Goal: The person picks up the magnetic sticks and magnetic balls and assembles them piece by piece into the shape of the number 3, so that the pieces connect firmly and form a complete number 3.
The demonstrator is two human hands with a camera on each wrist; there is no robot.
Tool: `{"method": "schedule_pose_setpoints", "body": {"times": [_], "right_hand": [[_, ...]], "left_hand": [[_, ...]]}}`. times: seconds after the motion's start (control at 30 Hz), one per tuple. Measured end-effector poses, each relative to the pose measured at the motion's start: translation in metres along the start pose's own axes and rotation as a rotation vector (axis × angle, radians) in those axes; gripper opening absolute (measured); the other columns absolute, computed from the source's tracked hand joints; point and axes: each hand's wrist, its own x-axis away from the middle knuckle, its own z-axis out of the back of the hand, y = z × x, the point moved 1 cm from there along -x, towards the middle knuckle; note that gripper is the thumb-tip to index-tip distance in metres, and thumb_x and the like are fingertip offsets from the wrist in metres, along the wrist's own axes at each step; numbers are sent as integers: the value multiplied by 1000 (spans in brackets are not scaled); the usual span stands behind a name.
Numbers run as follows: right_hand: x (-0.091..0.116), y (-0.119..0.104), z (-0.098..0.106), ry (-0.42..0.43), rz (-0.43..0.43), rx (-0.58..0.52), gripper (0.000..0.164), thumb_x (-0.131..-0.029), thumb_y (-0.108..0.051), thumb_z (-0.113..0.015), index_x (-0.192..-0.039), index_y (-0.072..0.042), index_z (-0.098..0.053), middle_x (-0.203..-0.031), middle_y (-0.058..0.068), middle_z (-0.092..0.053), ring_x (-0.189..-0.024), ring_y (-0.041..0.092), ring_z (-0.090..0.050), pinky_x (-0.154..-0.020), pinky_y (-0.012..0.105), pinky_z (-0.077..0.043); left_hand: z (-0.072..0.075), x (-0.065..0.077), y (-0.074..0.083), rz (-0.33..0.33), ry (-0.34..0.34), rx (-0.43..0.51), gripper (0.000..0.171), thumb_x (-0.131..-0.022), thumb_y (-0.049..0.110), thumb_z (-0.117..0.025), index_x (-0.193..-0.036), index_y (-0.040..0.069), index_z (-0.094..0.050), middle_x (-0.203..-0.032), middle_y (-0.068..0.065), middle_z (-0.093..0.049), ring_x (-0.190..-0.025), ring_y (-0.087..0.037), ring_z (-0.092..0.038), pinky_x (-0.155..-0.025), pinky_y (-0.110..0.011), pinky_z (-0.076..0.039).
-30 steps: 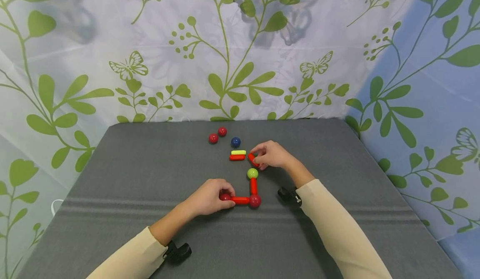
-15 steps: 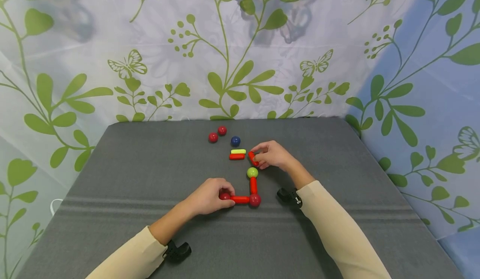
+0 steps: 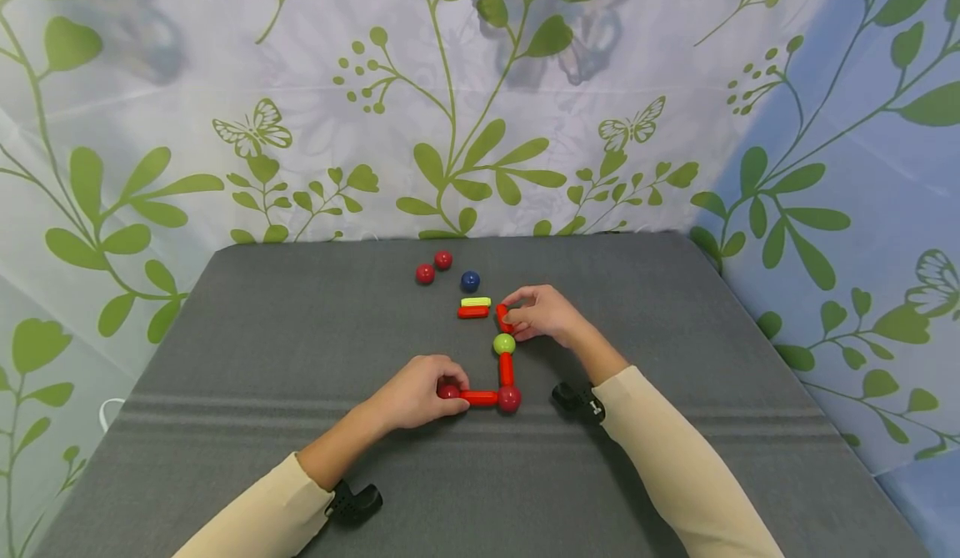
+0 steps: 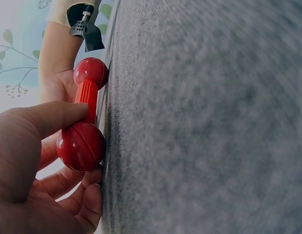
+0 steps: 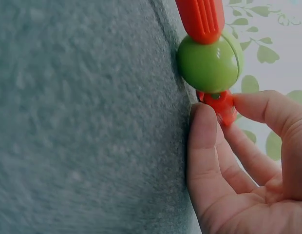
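Observation:
My left hand [image 3: 422, 393] grips the left end of an L-shaped chain, its thumb and fingers around a red ball [image 4: 82, 147] and the end of a red rod [image 3: 480, 398]. That rod runs right to a second red ball [image 3: 509, 399], from which another red rod [image 3: 506, 369] leads away to a green ball [image 3: 504, 344]. My right hand [image 3: 546, 314] pinches a loose red rod [image 3: 503, 317] between thumb and fingers. In the right wrist view this rod's end [image 5: 220, 105] is right at the green ball [image 5: 209, 63].
Beyond the chain lie a yellow rod [image 3: 476, 302] and a red rod [image 3: 473, 312] side by side. Farther back are a blue ball [image 3: 470, 281] and two red balls [image 3: 425, 273]. A leaf-patterned curtain [image 3: 480, 124] hangs behind the grey table [image 3: 300, 316].
My right hand has turned the red rod more in line with the chain and brought its near end to the green ball. The left hand keeps its place on the chain.

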Motion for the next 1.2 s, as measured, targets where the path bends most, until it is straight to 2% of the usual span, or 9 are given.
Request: {"method": "schedule_pose_setpoints", "body": {"times": [0.27, 0.67, 1.0, 1.2], "right_hand": [[4, -1, -4, 31, -28, 5, 36, -89, -12, -73, -123, -4, -66, -94, 11, -73, -74, 19, -71, -74, 36, -62], [3, 0, -2, 38, -70, 2, 41, -91, -13, -73, -130, -2, -63, -98, 12, -73, -77, 18, -70, -75, 35, -62], [4, 5, 1, 39, -85, -105, 40, -92, -10, -71, -129, 3, -62, -91, 9, -70, -77, 18, -69, -76, 35, -62], [5, 4, 0, 35, -79, -123, 40, -94, -10, -72, -129, 4, -60, -92, 9, -69, -78, 18, -68, -78, 36, -62]], "left_hand": [[0, 0, 0, -1, 4, 0, 9, -88, 21, -81, -95, 21, -74, -87, 8, -63, -77, -11, -55, -67, -26, -45], [-1, 0, -1, 15, 8, -1, 9, -88, 20, -81, -95, 21, -74, -87, 8, -63, -78, -11, -55, -68, -26, -46], [-2, 0, 0, 13, 13, -4, 9, -88, 20, -81, -94, 21, -74, -87, 8, -63, -78, -11, -54, -68, -26, -46], [-3, -1, 0, 12, 12, -10, 9, -88, 20, -80, -94, 22, -74, -87, 8, -63, -78, -11, -54, -68, -27, -46]]}}
